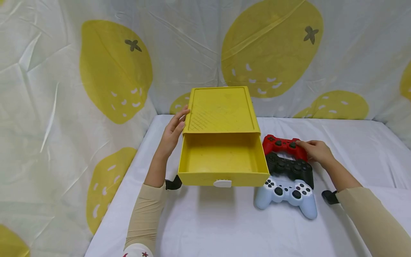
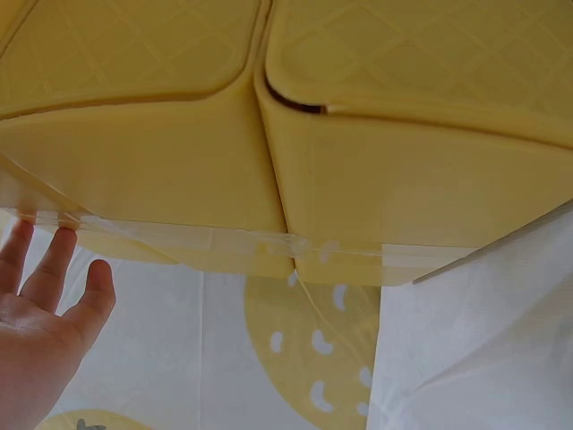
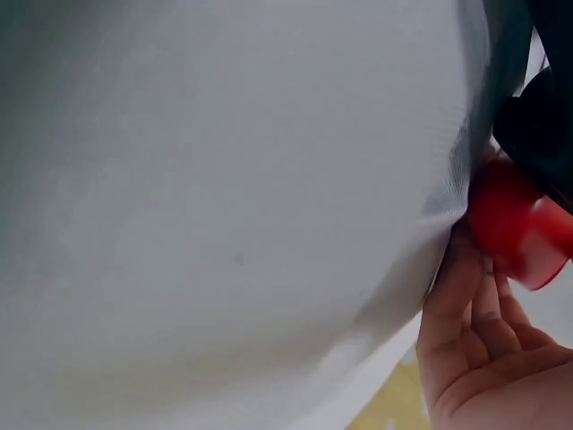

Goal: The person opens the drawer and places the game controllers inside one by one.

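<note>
The left hand point(image 1: 171, 135) lies along the left side of the yellow box point(image 1: 221, 110), its fingers spread and fairly straight, fingertips touching the box wall rather than curling round it. The box's long axis runs from front to back; its drawer point(image 1: 196, 179) is pulled out toward the person, with a white handle point(image 1: 222, 183) at the middle of the drawer front.

Just to the right of the box, three game controllers lie in a column, long axes roughly crosswise and right ends slanting a little nearer the person. The light blue controller point(image 1: 287, 189) is nearest, its two grips pointing at the person; the black controller point(image 1: 289, 168) is behind it; the red controller point(image 1: 285, 145) is farthest, beside the box's front right edge. Farther right from the box, the right hand point(image 1: 318, 152) is nearly closed, pinching the red controller's right end between thumb and fingers.
</note>
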Tool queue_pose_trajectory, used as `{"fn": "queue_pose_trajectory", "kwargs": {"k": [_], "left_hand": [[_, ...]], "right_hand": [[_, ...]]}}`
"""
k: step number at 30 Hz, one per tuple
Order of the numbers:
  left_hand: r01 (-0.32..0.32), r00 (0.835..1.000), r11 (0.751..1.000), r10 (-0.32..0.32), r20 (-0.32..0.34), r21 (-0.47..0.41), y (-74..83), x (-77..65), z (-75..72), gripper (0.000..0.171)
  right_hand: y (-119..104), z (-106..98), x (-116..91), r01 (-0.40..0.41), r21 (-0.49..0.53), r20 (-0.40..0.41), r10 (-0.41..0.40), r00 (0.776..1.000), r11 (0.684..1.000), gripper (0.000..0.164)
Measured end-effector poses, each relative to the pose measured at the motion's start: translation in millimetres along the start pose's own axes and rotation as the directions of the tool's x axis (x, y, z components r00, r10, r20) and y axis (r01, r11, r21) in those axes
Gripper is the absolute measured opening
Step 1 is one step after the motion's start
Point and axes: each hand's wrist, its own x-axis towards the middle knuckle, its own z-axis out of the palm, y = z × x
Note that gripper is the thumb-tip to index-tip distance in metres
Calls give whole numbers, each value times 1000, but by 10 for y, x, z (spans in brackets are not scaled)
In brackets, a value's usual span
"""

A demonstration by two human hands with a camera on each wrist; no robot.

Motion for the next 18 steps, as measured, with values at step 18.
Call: {"fn": "queue_pose_trajectory", "kwargs": {"k": [18], "left_hand": [[-21, 1000, 999, 21, 6, -30, -22, 29, 19, 72]], "right_hand": [[-69, 5, 55, -33, 197, 19, 30, 999, 980, 91]]}}
